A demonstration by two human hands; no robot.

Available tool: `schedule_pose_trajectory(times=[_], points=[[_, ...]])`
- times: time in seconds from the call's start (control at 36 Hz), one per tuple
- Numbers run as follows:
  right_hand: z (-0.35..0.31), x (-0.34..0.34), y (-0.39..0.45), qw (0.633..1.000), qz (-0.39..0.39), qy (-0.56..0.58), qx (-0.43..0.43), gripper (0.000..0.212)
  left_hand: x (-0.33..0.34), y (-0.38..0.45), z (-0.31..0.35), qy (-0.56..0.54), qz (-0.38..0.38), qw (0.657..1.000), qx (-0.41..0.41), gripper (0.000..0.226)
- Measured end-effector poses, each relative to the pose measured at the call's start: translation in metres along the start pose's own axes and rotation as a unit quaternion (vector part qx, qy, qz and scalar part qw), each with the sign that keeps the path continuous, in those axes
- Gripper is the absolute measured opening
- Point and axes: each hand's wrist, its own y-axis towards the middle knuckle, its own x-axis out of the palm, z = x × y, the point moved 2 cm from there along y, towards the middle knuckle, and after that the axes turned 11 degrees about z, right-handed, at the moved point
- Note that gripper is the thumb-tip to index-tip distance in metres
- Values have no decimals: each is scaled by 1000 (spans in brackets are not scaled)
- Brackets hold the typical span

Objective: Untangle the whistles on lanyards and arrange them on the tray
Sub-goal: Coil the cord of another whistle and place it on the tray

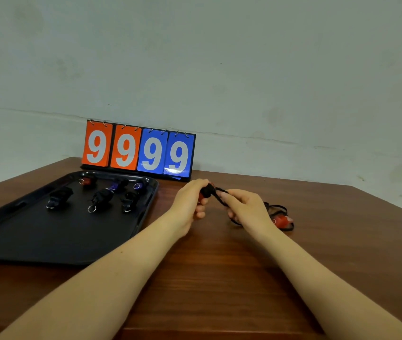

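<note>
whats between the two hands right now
In the head view, a short taut stretch of black lanyard cord runs from the wrapped red whistle gripped by the left hand to the right hand's pinching fingers.

One head-worn wide-angle view looks forward and down over the brown wooden desk [219, 278], fairly close, facing a pale wall [219, 57]; its edges seem distorted.

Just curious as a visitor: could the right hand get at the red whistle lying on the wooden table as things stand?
Probably yes: the red whistle lies just beside the right hand, unblocked, though that hand pinches a black cord.
</note>
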Motion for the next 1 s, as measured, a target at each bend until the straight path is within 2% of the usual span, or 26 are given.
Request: schedule_pose_trajectory(times=[0.06,0.14,0.19,0.28,0.36,0.44,0.5,0.58,0.81,0.92,1.0], points=[[2,-2,1,1000,2,-3,3,20,1,-1,1,-57,-14,998,-20,22],[4,1,-1,997,-38,-57,-22,20,3,-4,0,-136,-36,988,-56,19],[3,4,-4,990,-58,-112,-61,20,4,-4,-3,-158,-39,984,-67,19],[-1,6,-5,963,-50,-221,-147,19,2,-2,-7,-168,-20,983,-75,17],[-7,5,-6,937,-5,-260,-234,18,-2,1,-3,-128,2,991,-47,17],[-10,2,-6,938,41,-217,-266,14,-4,2,3,36,2,998,57,18],[-10,-1,-6,942,67,-187,-269,11,-1,2,3,94,-15,992,83,18],[-12,-6,-5,952,77,-154,-253,10,2,1,-1,171,-29,980,94,20],[-7,-7,-2,964,74,-139,-214,12,12,-4,-4,164,-22,983,77,18],[-8,-8,-1,996,44,-30,-76,14,12,-5,-7,247,-12,954,169,20],[-7,-9,-2,997,-7,51,51,16,9,-5,-7,279,-8,937,211,21]])
